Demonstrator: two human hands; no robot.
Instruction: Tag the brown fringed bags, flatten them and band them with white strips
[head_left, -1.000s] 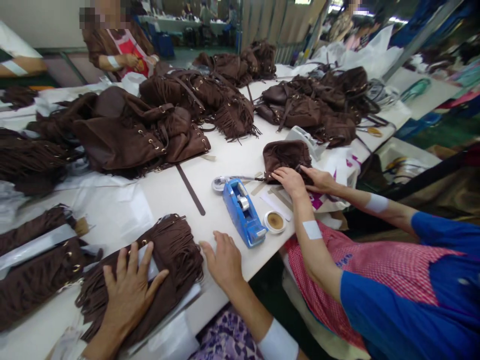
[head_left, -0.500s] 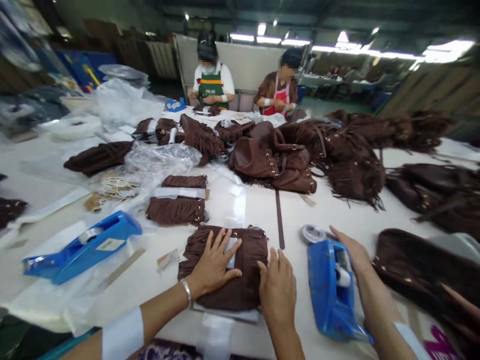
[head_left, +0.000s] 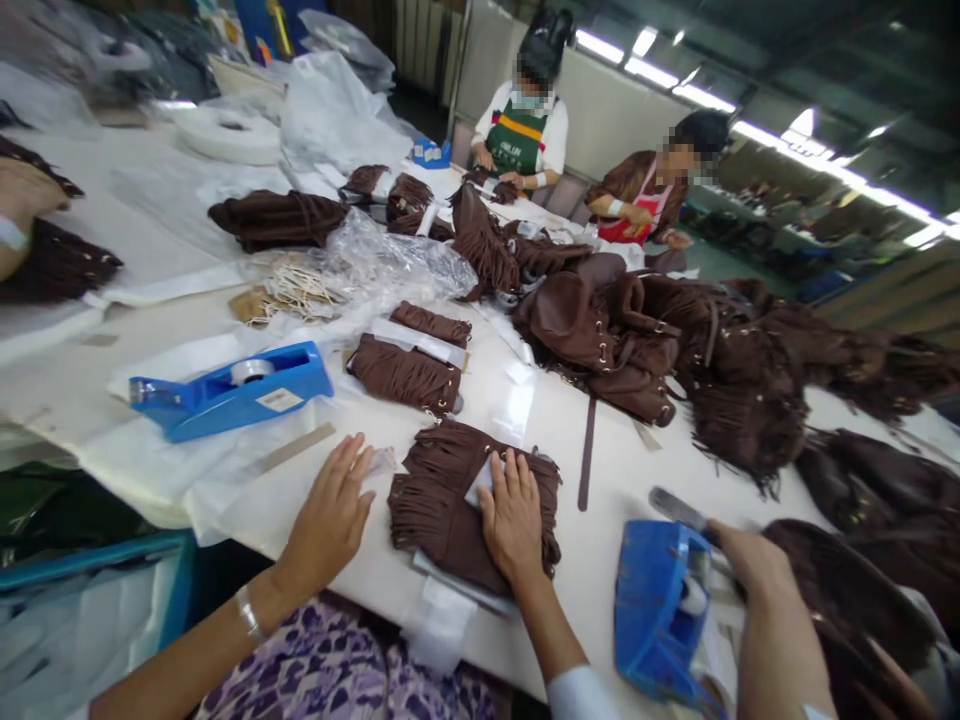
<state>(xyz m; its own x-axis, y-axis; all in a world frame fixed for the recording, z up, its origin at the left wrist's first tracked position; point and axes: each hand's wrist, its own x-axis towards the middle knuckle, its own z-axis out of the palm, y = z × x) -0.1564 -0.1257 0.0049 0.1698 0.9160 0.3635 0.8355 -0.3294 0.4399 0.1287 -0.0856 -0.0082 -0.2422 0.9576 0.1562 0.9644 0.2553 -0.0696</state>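
Note:
A dark brown fringed bag (head_left: 450,510) lies folded flat on the table before me, with gold eyelets along its far edge. My right hand (head_left: 514,515) rests flat on its right half, fingers stretched, beside a pale paper piece (head_left: 478,484). To the left of the bag, my left hand (head_left: 328,515) is raised with fingers out, holding nothing, near a scrap of clear plastic (head_left: 381,462). A white paper strip (head_left: 442,612) sticks out from under the bag at the table's front edge. Whether the left hand touches the plastic, I cannot tell.
Blue tape dispensers stand left (head_left: 247,395) and right (head_left: 660,605). A banded brown bag (head_left: 409,370) lies farther back, before heaped bags (head_left: 600,330). A neighbour's hand (head_left: 750,565) is at right, another person's arm (head_left: 22,200) at far left. Two people work opposite.
My left hand has come off the bag to the left. My right hand has moved from the bag's right edge onto its top. The view has tilted and turned left.

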